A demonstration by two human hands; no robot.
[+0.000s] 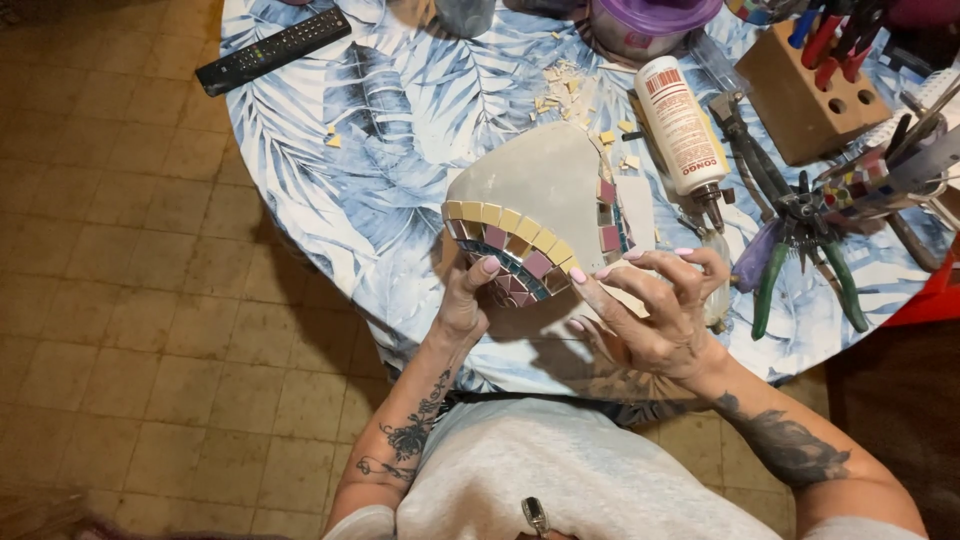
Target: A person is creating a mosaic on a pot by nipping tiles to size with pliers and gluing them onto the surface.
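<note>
Head view is showing both hands, left hand [466, 300] and right hand [650, 305], grasping a grey form [535, 185] at 12 o'clock, its tiled edge [510, 245] partly covered, most still bare.

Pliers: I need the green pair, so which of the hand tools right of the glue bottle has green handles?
The green-handled pliers lying flat on the table, jaws pointing away, right of the glue bottle. Tools in the wooden block have red and blue handles.

Both hands — left hand [464, 300], right hand [655, 305] — touch the mosaic-tiled grey form [535, 195] on the leaf-print table [400, 110].
</note>
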